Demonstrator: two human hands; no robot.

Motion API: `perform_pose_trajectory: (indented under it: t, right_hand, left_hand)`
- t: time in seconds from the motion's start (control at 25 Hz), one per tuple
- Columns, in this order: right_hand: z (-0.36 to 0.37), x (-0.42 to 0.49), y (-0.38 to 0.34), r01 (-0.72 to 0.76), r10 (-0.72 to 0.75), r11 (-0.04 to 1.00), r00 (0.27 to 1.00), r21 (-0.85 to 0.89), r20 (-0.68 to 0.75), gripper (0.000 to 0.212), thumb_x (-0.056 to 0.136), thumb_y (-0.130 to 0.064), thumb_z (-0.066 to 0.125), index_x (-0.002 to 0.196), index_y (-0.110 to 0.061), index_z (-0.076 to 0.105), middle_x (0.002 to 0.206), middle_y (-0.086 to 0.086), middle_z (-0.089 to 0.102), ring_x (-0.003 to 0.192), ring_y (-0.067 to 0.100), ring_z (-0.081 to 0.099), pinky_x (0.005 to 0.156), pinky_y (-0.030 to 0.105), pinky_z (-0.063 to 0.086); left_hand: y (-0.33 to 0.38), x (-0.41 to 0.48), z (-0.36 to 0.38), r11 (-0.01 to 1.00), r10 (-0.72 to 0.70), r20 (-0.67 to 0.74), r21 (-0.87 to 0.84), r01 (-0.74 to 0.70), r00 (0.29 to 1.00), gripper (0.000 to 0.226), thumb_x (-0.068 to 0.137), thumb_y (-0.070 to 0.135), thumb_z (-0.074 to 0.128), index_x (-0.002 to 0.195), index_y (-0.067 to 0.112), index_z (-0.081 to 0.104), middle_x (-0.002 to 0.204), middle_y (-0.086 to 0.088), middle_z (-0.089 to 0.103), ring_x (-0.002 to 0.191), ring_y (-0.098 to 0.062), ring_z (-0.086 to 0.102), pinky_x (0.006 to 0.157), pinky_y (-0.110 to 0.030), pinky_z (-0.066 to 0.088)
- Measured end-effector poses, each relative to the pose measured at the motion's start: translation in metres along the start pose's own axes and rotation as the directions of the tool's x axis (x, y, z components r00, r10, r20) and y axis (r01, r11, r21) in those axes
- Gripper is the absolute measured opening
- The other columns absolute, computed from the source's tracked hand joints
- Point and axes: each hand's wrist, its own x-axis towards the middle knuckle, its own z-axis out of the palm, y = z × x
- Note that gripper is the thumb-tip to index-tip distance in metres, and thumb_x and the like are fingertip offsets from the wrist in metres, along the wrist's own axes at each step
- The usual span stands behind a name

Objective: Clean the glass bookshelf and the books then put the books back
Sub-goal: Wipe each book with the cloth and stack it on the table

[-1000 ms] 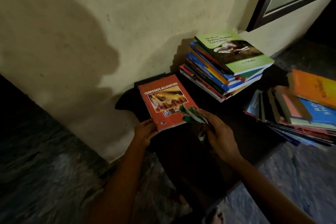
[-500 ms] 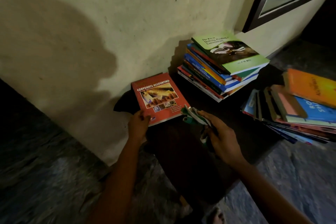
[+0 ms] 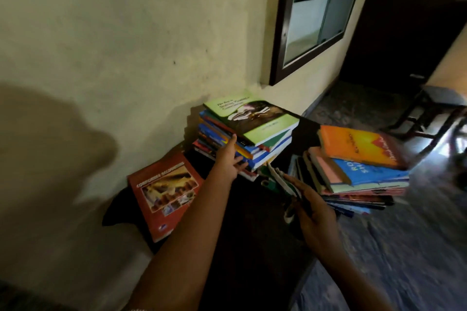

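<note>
reaching across the dark table (image 3: 252, 240), the left grip (image 3: 228, 156) is being pressed against the near side of the stack of books (image 3: 267, 145) standing by the wall (image 3: 101, 33). it is being held released, with fingers spread, and nothing is being grasped by it. the stack is being topped by a green book (image 3: 262, 118), whose white title is being blurred past reading. a green and white cloth (image 3: 279, 179) is being grasped in the right grip (image 3: 313, 217), just beside the near corner of that stack and above the table. a red book (image 3: 166, 194) is lying flat at the table's left end, close to the wall; its cover title is being read, through blur, as "corporate accounting". a second pile of books (image 3: 353, 194) is being carried at the table's right side. an orange book (image 3: 358, 146) is lying on top, its writing not legible. on a blue book (image 3: 371, 174) beneath it, only the letters "ro" and "sh" are being shown. the glass bookshelf (image 3: 318, 7), dark-framed, is being seen set in the wall above the stack.
</note>
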Motion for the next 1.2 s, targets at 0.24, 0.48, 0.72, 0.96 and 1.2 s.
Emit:
perform_pose_trajectory:
  t: [0.24, 0.48, 0.72, 0.96, 1.2]
  right_hand:
    - [-0.008, 0.009, 0.014, -0.028, 0.028, 0.999, 0.999, 0.021, -0.034, 0.061, 0.086, 0.013, 0.049, 0.121, -0.037, 0.05, 0.08, -0.012, 0.062, 0.069, -0.004, 0.059, 0.058, 0.005, 0.041]
    - [-0.005, 0.028, 0.021, -0.004, 0.005, 1.0, 0.999, 0.012, -0.039, 0.067, 0.087, 0.009, 0.051, 0.119, -0.05, 0.046, 0.096, -0.013, 0.062, 0.074, 0.001, 0.059, 0.065, 0.01, 0.042]
    - [-0.003, 0.022, 0.003, 0.086, -0.087, 0.996, 0.996, 0.018, 0.035, 0.058, 0.091, 0.0, 0.05, 0.125, -0.046, 0.049, 0.103, -0.008, 0.06, 0.084, 0.002, 0.056, 0.067, 0.011, 0.042]
    - [-0.008, -0.008, -0.036, 0.269, -0.268, 0.963, 0.945, 0.02, 0.186, 0.06, 0.08, -0.001, 0.046, 0.124, -0.039, 0.052, 0.114, -0.014, 0.06, 0.092, 0.003, 0.061, 0.079, 0.013, 0.047]
    - [0.015, -0.038, -0.027, 0.256, -0.227, 0.965, 0.923, -0.054, 0.312, 0.058, 0.074, 0.005, 0.045, 0.123, -0.023, 0.058, 0.125, -0.006, 0.058, 0.107, 0.003, 0.057, 0.09, 0.015, 0.046]
  left_hand:
    - [0.017, 0.034, 0.03, 0.994, -0.017, -0.084, 0.103, 0.025, 0.996, 0.083, 0.077, 0.028, 0.076, 0.142, 0.013, 0.028, 0.142, -0.013, 0.038, 0.128, -0.033, 0.042, 0.093, -0.041, 0.049]
    - [0.003, 0.053, 0.017, 0.99, 0.132, -0.139, 0.065, -0.124, 0.982, 0.029, 0.089, 0.01, 0.062, 0.115, 0.003, 0.05, 0.085, -0.008, 0.055, 0.062, -0.018, 0.053, 0.046, -0.027, 0.054]
    - [-0.021, 0.002, -0.028, 0.977, 0.162, 0.029, -0.142, -0.157, 0.986, 0.035, 0.097, 0.005, 0.044, 0.131, -0.004, 0.042, 0.128, -0.023, 0.052, 0.108, -0.038, 0.057, 0.077, -0.045, 0.051]
    - [-0.076, -0.066, -0.12, 0.99, 0.004, -0.025, -0.142, -0.007, 1.0, 0.012, 0.096, 0.007, 0.045, 0.105, 0.005, 0.053, 0.095, -0.01, 0.065, 0.076, -0.026, 0.065, 0.074, -0.045, 0.056]
    - [-0.162, -0.117, -0.192, 0.99, -0.103, -0.187, 0.07, 0.118, 0.977, 0.025, 0.095, 0.013, 0.049, 0.12, 0.01, 0.054, 0.098, -0.01, 0.061, 0.08, -0.021, 0.058, 0.049, -0.026, 0.055]
